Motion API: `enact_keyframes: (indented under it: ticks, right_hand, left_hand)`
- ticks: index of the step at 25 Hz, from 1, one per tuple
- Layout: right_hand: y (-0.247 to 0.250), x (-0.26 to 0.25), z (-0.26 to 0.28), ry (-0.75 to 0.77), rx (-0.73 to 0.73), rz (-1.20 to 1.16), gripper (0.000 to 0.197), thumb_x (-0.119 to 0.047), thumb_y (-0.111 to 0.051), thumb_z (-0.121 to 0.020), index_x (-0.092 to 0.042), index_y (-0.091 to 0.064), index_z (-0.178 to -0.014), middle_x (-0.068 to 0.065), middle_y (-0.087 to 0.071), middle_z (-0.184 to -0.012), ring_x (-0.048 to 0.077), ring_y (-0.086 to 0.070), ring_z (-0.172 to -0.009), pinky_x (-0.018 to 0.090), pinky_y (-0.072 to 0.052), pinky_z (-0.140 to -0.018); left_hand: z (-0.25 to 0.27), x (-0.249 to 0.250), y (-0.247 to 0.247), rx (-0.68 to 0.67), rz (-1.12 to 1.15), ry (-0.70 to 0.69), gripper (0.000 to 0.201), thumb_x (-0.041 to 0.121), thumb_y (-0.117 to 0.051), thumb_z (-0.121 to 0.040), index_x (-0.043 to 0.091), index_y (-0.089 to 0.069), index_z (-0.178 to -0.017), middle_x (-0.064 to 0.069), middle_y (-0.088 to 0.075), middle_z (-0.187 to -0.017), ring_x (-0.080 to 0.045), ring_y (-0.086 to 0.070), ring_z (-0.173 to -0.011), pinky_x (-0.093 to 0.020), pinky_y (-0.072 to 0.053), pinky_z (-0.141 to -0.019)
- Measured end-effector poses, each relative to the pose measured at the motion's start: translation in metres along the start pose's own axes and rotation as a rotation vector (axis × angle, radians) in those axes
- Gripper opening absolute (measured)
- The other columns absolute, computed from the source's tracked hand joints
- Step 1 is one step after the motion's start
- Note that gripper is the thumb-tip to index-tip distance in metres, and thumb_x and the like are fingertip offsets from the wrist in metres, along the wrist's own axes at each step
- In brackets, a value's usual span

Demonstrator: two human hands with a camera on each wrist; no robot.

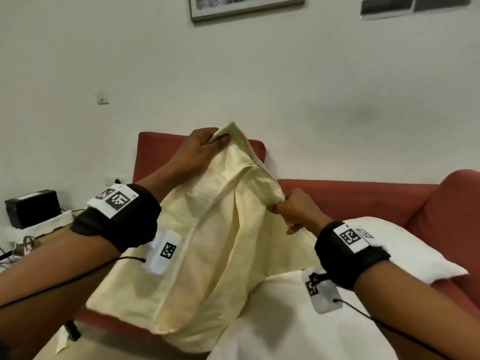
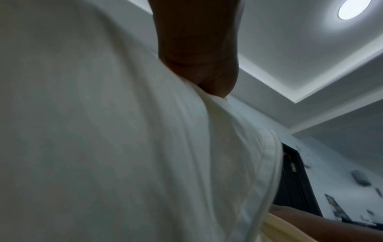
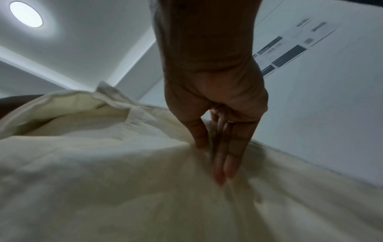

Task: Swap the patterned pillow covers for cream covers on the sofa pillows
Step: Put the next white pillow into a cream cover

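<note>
Up over the red sofa (image 1: pixel 363 196), both arms reach forward, wrists banded in black. The left hand (image 1: pixel 200 149) is raised highest, thumb and curled fingers pinching the top corner of the cream cover (image 1: pixel 207 242). Lower and to the right, the right hand (image 1: pixel 296 209) pinches the same cover's open edge, thumb against fingers that point down onto the cloth. The cover hangs between them, its bottom resting on the sofa seat. Two white pillows (image 1: pixel 405 250) lie just beside it.
</note>
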State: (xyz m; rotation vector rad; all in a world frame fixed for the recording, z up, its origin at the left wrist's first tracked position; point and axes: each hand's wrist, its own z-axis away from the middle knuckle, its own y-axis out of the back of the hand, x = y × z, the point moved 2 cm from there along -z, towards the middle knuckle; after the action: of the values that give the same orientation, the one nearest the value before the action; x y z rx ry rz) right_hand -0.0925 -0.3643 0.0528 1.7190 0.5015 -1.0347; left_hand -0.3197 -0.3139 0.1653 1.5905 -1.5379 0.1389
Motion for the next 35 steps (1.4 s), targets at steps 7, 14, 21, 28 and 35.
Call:
enact_keyframes:
  ticks: [7,14,21,28,35]
  right_hand:
    - [0.082,-0.05,-0.044,0.368,0.582,-0.159,0.044,-0.014,-0.06,-0.088,-0.009,-0.05,-0.131,0.015,-0.058,-0.129,0.029,-0.053,-0.121,0.031,-0.043,-0.098]
    - [-0.026,-0.052,-0.163,0.391,-0.131,0.443,0.088,-0.029,-0.063,-0.091,-0.026,-0.004,-0.156,0.012,-0.002,-0.164,0.036,0.01,-0.149,0.055,-0.007,-0.12]
    - [-0.107,0.099,-0.126,0.13,-0.651,0.514,0.063,-0.02,-0.066,-0.091,-0.022,-0.04,-0.148,0.007,-0.048,-0.144,0.021,-0.048,-0.13,0.025,-0.037,-0.099]
    - [-0.047,0.175,-0.046,0.218,-0.29,0.421,0.019,-0.035,-0.076,-0.081,-0.02,-0.064,-0.085,-0.003,-0.058,-0.084,0.012,-0.054,-0.077,0.03,-0.045,-0.071]
    - [-0.029,0.21,-0.038,-0.157,-0.737,0.718,0.124,-0.085,-0.071,-0.046,-0.029,-0.032,-0.149,-0.011,-0.034,-0.154,0.017,-0.036,-0.14,0.038,-0.031,-0.116]
  left_hand:
    - [0.0,-0.016,-0.038,0.151,0.463,0.192,0.027,0.025,-0.048,-0.101,0.004,-0.063,-0.108,-0.011,-0.07,-0.101,-0.025,-0.068,-0.089,-0.042,-0.056,-0.075]
    - [0.054,-0.121,-0.196,0.228,0.831,0.772,0.031,0.004,-0.058,-0.092,0.01,-0.053,-0.122,-0.012,-0.066,-0.097,-0.029,-0.062,-0.079,-0.042,-0.053,-0.076]
    - [0.102,-0.198,-0.247,0.028,0.896,1.15,0.038,0.014,-0.055,-0.096,0.017,-0.045,-0.132,-0.016,-0.06,-0.126,-0.036,-0.063,-0.104,-0.042,-0.057,-0.076]
    - [0.092,-0.236,-0.244,0.062,0.831,1.062,0.039,0.013,-0.051,-0.098,0.01,-0.046,-0.137,-0.015,-0.059,-0.127,-0.028,-0.063,-0.1,-0.034,-0.056,-0.063]
    - [0.082,-0.248,-0.24,0.309,0.655,1.062,0.03,0.011,-0.039,-0.102,0.006,-0.047,-0.131,-0.014,-0.056,-0.122,-0.021,-0.06,-0.085,-0.031,-0.052,-0.049]
